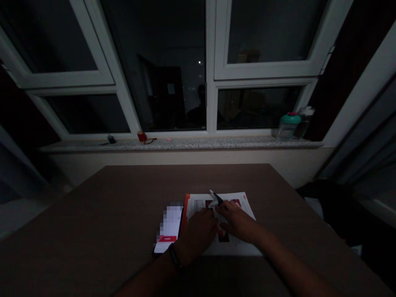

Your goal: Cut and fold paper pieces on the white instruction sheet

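Note:
A printed booklet (241, 247) with an orange strip along its left edge lies on the table under both hands. Just above the page, a small folded piece of paper (214, 203), white with a dark side, sticks up between the fingertips. My right hand (238, 220) pinches it from the right, thumb and fingers together. My left hand (199, 229), with a dark band on its wrist, closes in on its lower left part; the fingertips are partly hidden in the dim light. Left of the booklet lies a lit phone (170, 227), its screen partly pixelated.
The brown table (123, 206) reaches to the wall under the window. On the stone sill (192, 144) stand a red can-like item (141, 136), a small dark bottle (111, 139) and a clear bottle with a green lid (289, 126). Dark items lie right of the table.

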Available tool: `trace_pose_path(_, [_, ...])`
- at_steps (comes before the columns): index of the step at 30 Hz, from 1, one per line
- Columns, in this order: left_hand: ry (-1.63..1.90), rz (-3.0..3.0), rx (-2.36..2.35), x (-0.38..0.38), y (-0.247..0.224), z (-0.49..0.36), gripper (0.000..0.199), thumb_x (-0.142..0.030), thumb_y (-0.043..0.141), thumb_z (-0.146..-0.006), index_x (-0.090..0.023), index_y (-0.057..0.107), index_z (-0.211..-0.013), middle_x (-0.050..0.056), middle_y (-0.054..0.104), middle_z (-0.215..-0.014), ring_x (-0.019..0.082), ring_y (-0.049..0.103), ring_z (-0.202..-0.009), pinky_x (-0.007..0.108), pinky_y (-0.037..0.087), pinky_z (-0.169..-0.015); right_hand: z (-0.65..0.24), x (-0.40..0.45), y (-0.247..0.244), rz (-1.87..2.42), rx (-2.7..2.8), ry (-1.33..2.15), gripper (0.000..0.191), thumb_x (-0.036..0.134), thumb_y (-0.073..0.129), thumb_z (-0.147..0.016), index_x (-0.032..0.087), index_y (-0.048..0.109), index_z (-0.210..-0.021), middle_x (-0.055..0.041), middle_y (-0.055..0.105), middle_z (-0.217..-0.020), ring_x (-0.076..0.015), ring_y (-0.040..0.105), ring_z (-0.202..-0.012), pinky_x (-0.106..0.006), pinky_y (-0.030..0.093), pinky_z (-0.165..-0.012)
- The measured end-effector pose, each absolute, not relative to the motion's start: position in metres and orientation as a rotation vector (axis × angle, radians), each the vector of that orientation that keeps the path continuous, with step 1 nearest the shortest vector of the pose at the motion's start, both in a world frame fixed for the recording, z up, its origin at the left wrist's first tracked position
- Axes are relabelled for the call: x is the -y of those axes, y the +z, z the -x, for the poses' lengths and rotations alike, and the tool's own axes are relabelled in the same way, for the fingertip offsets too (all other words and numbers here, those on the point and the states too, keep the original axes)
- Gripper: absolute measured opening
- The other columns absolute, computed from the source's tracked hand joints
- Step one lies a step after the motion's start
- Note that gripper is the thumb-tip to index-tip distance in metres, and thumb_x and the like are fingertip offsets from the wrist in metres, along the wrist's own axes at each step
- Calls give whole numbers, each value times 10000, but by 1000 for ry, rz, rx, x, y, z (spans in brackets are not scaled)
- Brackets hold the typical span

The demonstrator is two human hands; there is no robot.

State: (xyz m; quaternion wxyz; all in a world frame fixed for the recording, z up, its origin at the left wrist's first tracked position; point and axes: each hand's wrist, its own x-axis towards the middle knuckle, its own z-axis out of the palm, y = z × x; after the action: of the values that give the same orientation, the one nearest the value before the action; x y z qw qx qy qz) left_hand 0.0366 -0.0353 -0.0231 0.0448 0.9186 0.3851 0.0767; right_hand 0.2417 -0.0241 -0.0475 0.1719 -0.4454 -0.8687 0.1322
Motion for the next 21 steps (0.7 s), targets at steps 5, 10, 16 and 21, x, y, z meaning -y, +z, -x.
trace_pose_path(5, [270,-2810,-1172,33,-25,-35,129,-153,538,-953,-167,663,-980,68,654,-1072,247,576,-1052,388,460,-933,-240,26,-45,1278,2470,374,511,223,608,-892,233,512,-1394,-118,527,-1259,-283,469,-1142,-437,398,-1006])
trace_pose_path(10, [251,-2803,-1176,31,-23,-36,128,-149,555,-945,-171,680,-958,66,658,-1067,242,585,-1042,373,470,-914,-240,26,-45,1271,2468,365,476,162,544,-909,242,523,-1378,-111,535,-1240,-272,474,-1128,-430,403,-995])
trace_pose_path(16, [214,-2825,-1145,32,-18,-35,172,-160,527,-959,-176,698,-971,75,670,-1066,246,589,-1043,381,470,-926,-241,25,-47,1278,2465,359,490,142,542,-900,236,522,-1380,-117,529,-1246,-273,473,-1129,-428,406,-990])
trace_pose_path(21, [315,-2764,-1186,28,-22,-38,207,-190,502,-971,-177,698,-905,66,666,-1007,233,592,-1018,367,468,-916,-240,26,-46,1275,2458,356,463,149,553,-901,237,537,-1356,-111,529,-1245,-271,471,-1123,-420,412,-980])
